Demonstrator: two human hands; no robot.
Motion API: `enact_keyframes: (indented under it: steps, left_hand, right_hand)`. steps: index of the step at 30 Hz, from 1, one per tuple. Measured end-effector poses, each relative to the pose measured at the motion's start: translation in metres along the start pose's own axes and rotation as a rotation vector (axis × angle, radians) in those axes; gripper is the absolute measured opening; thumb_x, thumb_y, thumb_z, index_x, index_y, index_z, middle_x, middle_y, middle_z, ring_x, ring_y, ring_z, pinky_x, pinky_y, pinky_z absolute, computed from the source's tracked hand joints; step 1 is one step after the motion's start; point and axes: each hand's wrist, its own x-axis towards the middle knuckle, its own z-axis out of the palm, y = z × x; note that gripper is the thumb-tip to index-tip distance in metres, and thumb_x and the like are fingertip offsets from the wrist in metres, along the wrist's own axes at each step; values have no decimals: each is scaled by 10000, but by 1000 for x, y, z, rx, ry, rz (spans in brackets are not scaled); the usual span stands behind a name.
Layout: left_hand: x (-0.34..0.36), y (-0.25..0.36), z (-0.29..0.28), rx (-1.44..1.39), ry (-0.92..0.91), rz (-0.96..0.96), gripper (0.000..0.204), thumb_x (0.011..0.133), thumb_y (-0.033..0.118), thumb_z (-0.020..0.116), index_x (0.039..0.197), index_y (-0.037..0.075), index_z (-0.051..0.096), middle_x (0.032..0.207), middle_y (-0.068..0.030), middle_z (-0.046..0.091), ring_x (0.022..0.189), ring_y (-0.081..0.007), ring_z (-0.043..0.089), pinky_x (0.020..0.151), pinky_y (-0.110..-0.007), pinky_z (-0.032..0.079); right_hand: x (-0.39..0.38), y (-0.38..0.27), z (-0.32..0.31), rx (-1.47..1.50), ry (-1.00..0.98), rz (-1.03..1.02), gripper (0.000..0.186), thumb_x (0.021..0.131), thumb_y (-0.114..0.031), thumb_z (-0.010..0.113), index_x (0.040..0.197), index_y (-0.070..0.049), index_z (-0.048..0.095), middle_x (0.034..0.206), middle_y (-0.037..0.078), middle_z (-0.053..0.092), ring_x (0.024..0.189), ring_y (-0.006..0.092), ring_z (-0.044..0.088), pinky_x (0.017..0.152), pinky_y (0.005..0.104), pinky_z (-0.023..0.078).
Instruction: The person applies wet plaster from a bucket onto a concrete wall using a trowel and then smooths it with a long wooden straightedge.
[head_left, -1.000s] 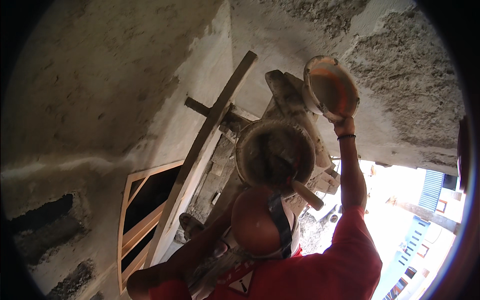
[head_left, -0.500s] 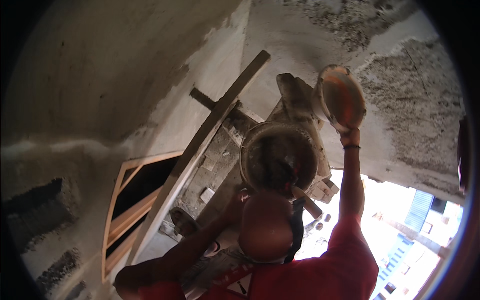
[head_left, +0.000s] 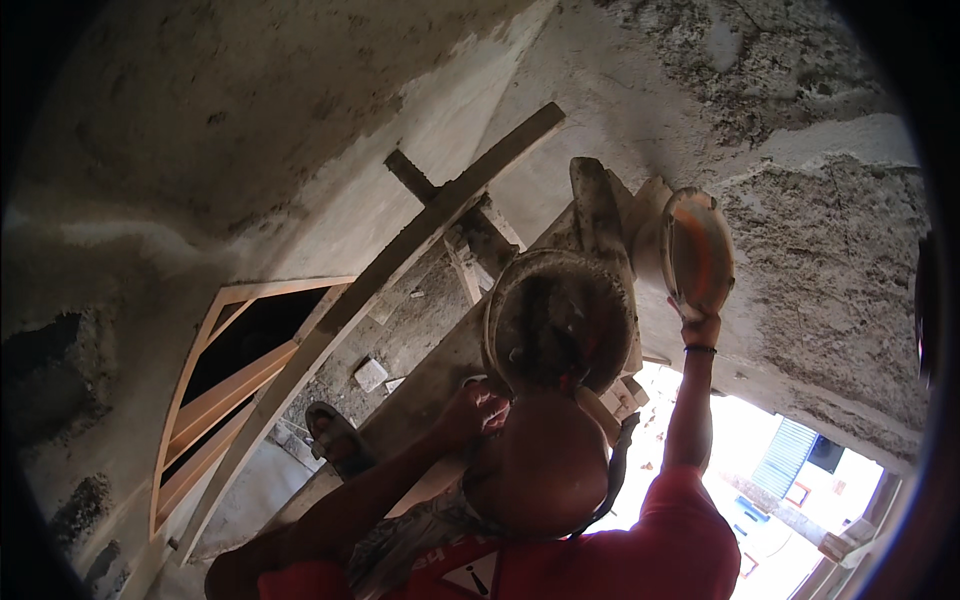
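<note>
My right hand [head_left: 700, 328], raised on the right, grips a shallow round bowl [head_left: 700, 250] with orange stains inside, tilted on edge. Beside it a mortar-caked bucket [head_left: 497, 315] rests on rough planks [head_left: 590, 195], a pale wooden tool handle [head_left: 602, 410] showing at its lower rim. My left hand [head_left: 468, 410] is at the bucket's lower left with fingers curled; what they hold is too hidden to make out. My red-sleeved arms and shirt fill the lower edge.
A long timber batten [head_left: 420, 235] crosses a short board at the left of the planks. My sandalled foot [head_left: 335, 435] is below. A timber-framed opening [head_left: 230, 294] sits at left, rough plaster [head_left: 800, 250] at right, and a bright drop with a blue corrugated roof [head_left: 782, 455] at lower right.
My right hand and bowl have moved lower in the picture, the bowl seen more edge-on. My left hand has risen toward the bucket. The surroundings have shifted as the view moved.
</note>
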Motion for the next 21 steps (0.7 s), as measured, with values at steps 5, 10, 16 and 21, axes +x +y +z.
enact_keyframes:
  steps: [5,10,16,21]
  left_hand:
    - [-3,8,-3,119,57,-71,132,939,183,540,978,58,558,764,1,534,684,-86,509,585,-253,448]
    - [0,-3,2,191,114,46,185,934,209,545,1003,37,548,829,-22,579,741,-102,547,641,-272,466]
    - [10,15,-14,133,142,10,223,914,200,564,1039,16,555,934,-79,620,851,-146,587,766,-311,477]
    - [13,42,-20,-106,206,193,496,850,219,655,1260,52,432,1137,-118,553,911,-188,594,761,-341,519]
  right_hand:
    - [8,-6,77,297,8,77,520,878,-18,363,1393,-24,292,1407,197,364,1243,452,399,964,714,364]
    - [41,-6,85,414,-123,133,521,876,-16,391,1387,-7,292,1407,207,363,1239,440,416,990,616,416]
    - [-16,-22,108,-88,69,199,434,908,-144,487,1312,-14,397,1169,186,524,1017,316,581,832,431,538]
    - [-191,-55,141,-1022,-581,-151,184,788,-27,610,968,1,642,812,78,627,686,117,600,641,247,504]
